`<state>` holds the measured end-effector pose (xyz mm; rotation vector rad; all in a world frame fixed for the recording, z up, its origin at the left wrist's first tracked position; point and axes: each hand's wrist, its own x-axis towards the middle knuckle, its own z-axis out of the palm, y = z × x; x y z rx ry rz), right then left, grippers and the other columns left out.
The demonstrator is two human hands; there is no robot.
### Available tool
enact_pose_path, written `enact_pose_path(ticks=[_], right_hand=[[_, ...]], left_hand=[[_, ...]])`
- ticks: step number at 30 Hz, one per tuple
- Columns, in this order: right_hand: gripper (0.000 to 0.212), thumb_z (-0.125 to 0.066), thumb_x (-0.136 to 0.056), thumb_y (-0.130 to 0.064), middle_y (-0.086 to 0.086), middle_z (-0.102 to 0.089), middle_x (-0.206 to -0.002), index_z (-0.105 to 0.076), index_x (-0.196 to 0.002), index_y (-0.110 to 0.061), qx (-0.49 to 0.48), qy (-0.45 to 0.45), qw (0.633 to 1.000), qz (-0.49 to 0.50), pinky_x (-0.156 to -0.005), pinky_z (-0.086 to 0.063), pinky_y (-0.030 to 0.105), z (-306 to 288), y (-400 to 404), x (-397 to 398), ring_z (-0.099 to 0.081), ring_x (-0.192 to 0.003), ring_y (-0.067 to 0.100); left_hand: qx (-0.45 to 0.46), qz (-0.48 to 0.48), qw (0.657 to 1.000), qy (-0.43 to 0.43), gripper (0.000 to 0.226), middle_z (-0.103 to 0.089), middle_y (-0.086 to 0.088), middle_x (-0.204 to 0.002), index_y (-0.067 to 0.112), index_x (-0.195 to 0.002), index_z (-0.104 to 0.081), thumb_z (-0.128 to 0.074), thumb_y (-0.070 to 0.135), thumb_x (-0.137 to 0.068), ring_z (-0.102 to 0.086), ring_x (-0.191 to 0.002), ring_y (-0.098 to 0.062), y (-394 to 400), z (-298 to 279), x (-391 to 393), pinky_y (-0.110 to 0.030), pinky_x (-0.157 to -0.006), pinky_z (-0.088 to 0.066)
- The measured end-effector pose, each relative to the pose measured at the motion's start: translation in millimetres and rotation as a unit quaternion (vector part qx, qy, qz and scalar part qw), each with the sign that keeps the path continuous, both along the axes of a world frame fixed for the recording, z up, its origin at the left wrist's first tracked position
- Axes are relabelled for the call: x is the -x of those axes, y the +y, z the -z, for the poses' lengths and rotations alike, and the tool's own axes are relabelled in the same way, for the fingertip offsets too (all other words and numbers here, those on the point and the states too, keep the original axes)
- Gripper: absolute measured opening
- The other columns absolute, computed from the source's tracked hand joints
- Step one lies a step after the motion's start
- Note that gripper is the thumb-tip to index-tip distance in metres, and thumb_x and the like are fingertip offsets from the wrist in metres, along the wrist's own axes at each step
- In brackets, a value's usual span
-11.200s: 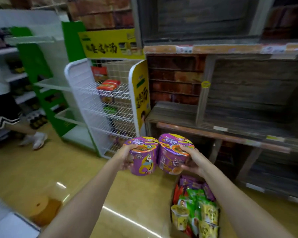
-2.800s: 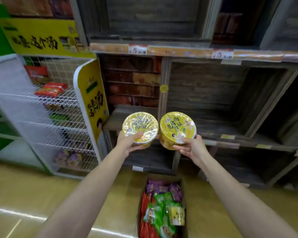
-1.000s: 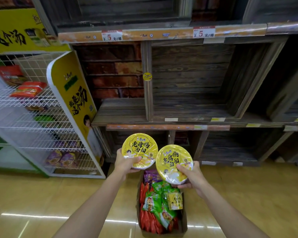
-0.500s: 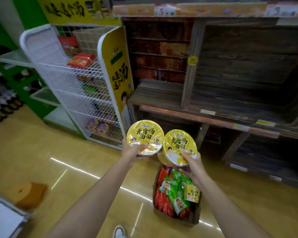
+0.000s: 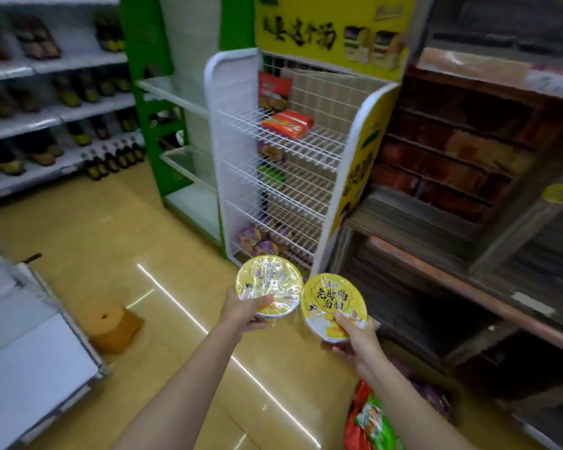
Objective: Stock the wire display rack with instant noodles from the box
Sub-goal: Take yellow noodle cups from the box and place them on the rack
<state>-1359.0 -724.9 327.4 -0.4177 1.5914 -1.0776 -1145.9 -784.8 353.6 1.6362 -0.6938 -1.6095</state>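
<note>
Yellow film-wrapped instant noodle bowls [image 5: 269, 285], lower centre of frame: one gripped by left hand [image 5: 246, 311], one by right hand [image 5: 351, 339]. Probably light, crushable, slippery; best held under the rim. Bound for white wire display rack [image 5: 293, 157], upper centre.

right noodle bowl [image 5: 333, 302] lid reads, seemingly, "老母鸡汤面".
</note>
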Motion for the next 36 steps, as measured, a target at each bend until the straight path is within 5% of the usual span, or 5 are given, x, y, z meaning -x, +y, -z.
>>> enact_pose_path(ticks=[8, 12, 30, 36], right_hand=[[0.046, -0.071, -0.083, -0.028, 0.016, -0.07, -0.098, -0.04, -0.116, -0.021, -0.026, -0.004, 0.996, -0.087, -0.036, -0.048, 0.021, 11.8, -86.1, -134.4, -0.069, -0.058, 0.033], [0.051, -0.074, -0.08, -0.03, 0.016, -0.069, -0.098, -0.04, -0.117, -0.022, -0.035, -0.005, 0.995, -0.09, -0.036, -0.049, 0.023, 17.3, -122.0, -158.8, -0.07, -0.063, 0.036], [0.05, -0.07, -0.083, -0.024, 0.015, -0.065, -0.096, -0.037, -0.12, -0.016, -0.097, -0.073, 0.989, 0.089, -0.035, -0.049, 0.022, 156.1, -364.9, -158.5, -0.066, -0.045, 0.023], [0.045, -0.069, -0.083, -0.027, 0.017, -0.065, -0.109, -0.045, -0.12, -0.021, -0.093, -0.075, 0.975, 0.185, -0.038, -0.048, 0.02, 256.4, -405.3, -129.1, -0.069, -0.075, 0.041]], left_hand=[[-0.008, -0.043, 0.999, -0.017, 0.063, -0.054, -0.009, -0.112, 0.013, -0.119, -0.04, -0.08, 0.005, -0.071, -0.063, -0.079, -0.031, -62.4, 6.4, -145.6, -0.032, -0.045, -0.057], [-0.013, -0.033, 0.999, -0.034, 0.063, -0.053, -0.008, -0.112, 0.015, -0.118, -0.039, -0.08, 0.007, -0.072, -0.063, -0.084, -0.032, -97.6, 11.4, -174.0, -0.03, -0.044, -0.057], [-0.075, 0.145, 0.983, -0.088, 0.064, -0.061, -0.007, -0.121, 0.014, -0.126, -0.046, -0.08, 0.01, -0.072, -0.067, -0.084, -0.022, -396.3, 120.9, -158.8, -0.03, -0.046, -0.057], [-0.116, 0.235, 0.962, -0.073, 0.05, -0.066, -0.005, -0.111, 0.022, -0.114, -0.054, -0.081, 0.017, -0.073, -0.07, -0.088, -0.033, -478.1, 231.0, -109.9, -0.05, -0.074, -0.058]])
